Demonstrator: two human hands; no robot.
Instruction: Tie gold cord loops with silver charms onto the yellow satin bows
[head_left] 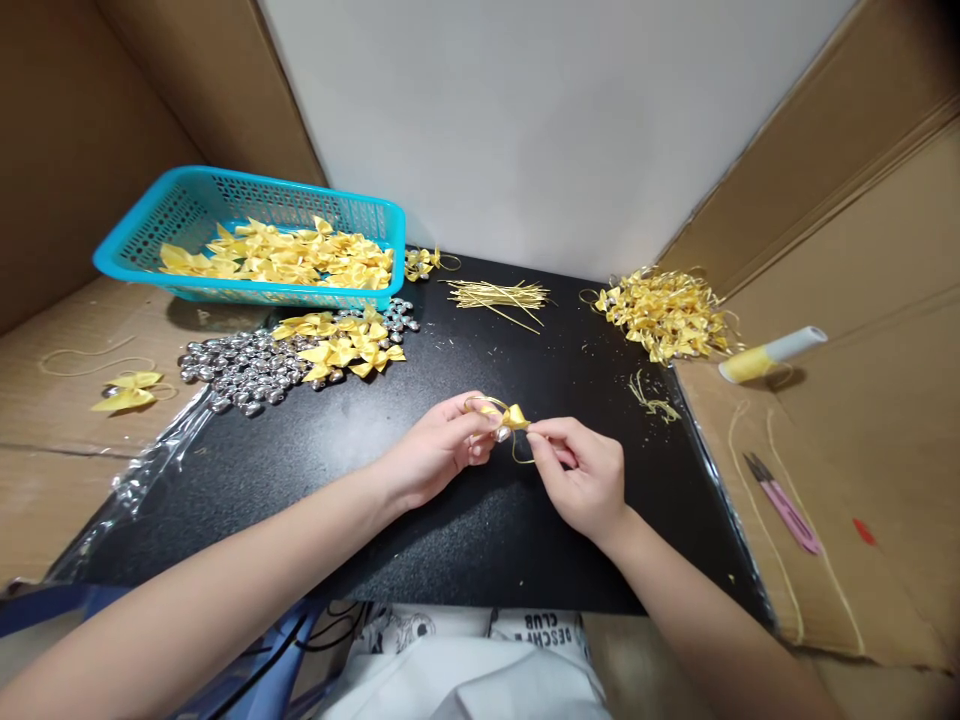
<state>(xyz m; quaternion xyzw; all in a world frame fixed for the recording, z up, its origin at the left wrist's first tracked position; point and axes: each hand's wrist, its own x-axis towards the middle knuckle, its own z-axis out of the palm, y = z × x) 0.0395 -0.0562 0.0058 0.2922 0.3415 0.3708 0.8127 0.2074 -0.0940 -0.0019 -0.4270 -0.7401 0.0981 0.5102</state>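
Note:
My left hand [454, 440] pinches a yellow ribbon bow [514, 416] over the middle of the black table. A small silver bell [502, 434] hangs just under the bow, and a loop of gold cord [484, 400] curves above my left fingers. On the other side, my right hand [577, 470] has thumb and index finger pressed together at the bow's right edge. A thin cord end [520, 458] dangles between the two hands. Whether the right fingertips grip the ribbon tail or the cord is too small to tell.
A blue basket [251, 290] of yellow bows stands back left, with silver bells [247, 365] and loose bows [352, 345] before it. Cut gold cords [499, 297] lie at the back. A pile of belled bows [664, 315], a cord spool [772, 355] and pink thread snips [784, 505] are right.

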